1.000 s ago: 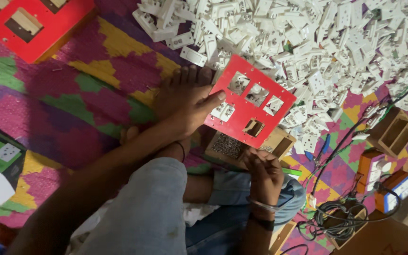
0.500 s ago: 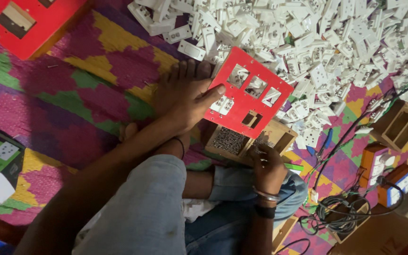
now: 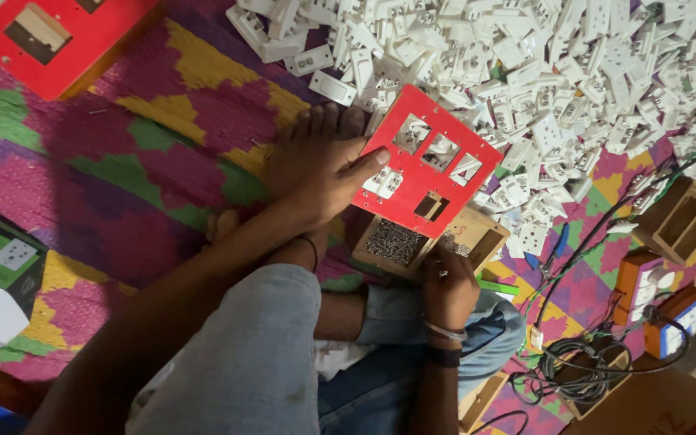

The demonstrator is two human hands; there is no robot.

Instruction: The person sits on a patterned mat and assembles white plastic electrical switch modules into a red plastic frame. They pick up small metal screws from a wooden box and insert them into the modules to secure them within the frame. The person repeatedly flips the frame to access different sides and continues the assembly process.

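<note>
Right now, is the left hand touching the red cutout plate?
Touching. The head view shows the left hand with its thumb pressed flat on the near-left edge of the red cutout plate, no gap between them.
</note>
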